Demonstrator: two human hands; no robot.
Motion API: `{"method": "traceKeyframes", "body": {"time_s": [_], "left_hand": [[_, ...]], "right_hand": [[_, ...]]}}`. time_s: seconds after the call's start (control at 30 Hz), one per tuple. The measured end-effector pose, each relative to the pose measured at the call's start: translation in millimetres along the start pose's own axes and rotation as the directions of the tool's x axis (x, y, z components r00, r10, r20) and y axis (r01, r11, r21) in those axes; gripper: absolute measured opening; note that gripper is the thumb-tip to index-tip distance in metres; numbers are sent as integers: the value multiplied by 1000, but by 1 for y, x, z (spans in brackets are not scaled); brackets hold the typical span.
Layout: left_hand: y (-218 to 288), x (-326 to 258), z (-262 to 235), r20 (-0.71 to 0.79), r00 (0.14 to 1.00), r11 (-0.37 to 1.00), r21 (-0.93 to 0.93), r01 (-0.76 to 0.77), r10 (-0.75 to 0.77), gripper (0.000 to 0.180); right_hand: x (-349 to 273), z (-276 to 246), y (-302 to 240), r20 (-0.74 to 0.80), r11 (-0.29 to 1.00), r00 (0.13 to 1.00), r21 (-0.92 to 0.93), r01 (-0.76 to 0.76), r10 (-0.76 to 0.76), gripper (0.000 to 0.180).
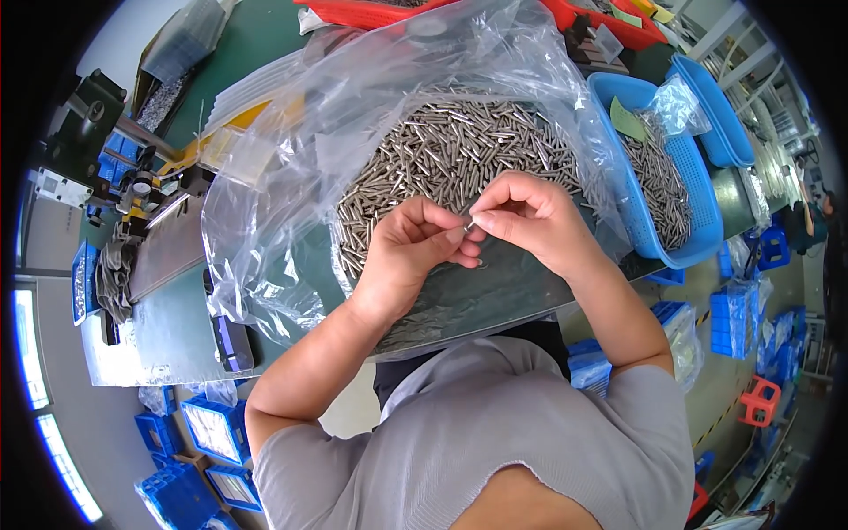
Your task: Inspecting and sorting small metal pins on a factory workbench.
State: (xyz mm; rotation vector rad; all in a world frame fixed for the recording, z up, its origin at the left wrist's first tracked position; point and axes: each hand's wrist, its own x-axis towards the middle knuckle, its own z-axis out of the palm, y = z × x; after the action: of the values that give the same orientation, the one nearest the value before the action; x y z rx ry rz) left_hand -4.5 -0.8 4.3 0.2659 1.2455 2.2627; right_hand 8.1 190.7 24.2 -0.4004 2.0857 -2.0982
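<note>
Both my hands meet in front of a wide heap of small metal pins (pixel 442 146) spread on a clear plastic bag (pixel 265 225). Between my fingertips is one small metal pin (pixel 469 227). My left hand (pixel 418 243) pinches it with thumb and forefinger from the left. My right hand (pixel 521 216) is closed at its other end, thumb against forefinger. The fingers cover most of the pin, so its full shape cannot be made out.
A blue basket (pixel 698 221) of similar pins stands to the right, with another blue basket (pixel 720 124) behind it. Red trays (pixel 380 13) line the far edge. At left stands a machine with a dial gauge (pixel 141 184); a dark box-shaped object (pixel 232 340) lies near the table's front edge.
</note>
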Motion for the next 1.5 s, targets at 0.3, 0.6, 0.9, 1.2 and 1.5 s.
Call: {"method": "traceKeyframes", "body": {"time_s": [0.3, 0.6, 0.9, 1.2, 1.5], "left_hand": [[-3, -1, 0, -40, 998, 993, 103, -52, 56, 4], [2, 0, 2, -45, 999, 993, 121, 3, 3, 4], [4, 0, 3, -47, 999, 994, 107, 16, -12, 5], [3, -1, 3, -41, 999, 995, 100, 21, -17, 6], [5, 0, 3, -49, 999, 996, 88, 21, -16, 5]], "right_hand": [[-2, 5, 4, 9, 984, 989, 100, -150, 150, 6], [-14, -35, 5, -119, 948, 972, 273, -162, 200, 14], [-13, -55, 3, -236, 860, 971, -501, -93, -32, 14], [-18, -36, 14, 31, 558, 990, -823, 105, -141, 14], [-17, -24, 17, 178, 347, 965, -907, 237, -195, 10]]}}
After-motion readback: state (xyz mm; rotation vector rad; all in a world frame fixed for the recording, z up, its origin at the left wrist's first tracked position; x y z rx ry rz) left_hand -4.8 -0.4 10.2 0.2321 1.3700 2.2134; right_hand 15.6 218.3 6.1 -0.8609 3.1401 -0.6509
